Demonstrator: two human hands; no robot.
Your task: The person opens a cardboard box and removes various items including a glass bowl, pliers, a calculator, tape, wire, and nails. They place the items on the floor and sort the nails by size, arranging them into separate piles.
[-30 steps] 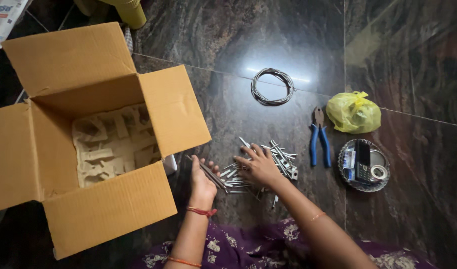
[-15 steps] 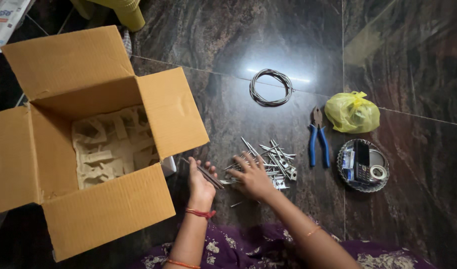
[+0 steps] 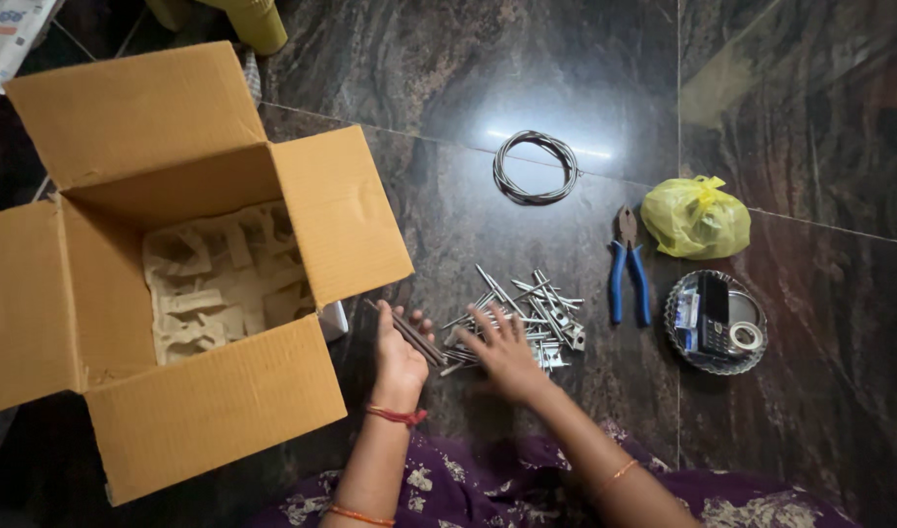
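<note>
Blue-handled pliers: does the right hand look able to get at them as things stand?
Probably yes. The right hand rests on the pile of metal bolts, and the blue-handled pliers lie just beyond, with only bare floor between.

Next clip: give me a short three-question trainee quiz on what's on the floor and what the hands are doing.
1. True or false: the cardboard box stands open with its flaps spread.
2. What does the left hand hold?
A. blue-handled pliers
B. a few metal rods
C. a wire coil
3. Fill in: the right hand rests on the pile of metal ____.

Key
1. True; moulded pulp packing shows inside.
2. B; the metal rods lie across its fingers, while the blue-handled pliers and wire coil lie apart on the floor.
3. Bolts, between the box and the pliers.
</note>
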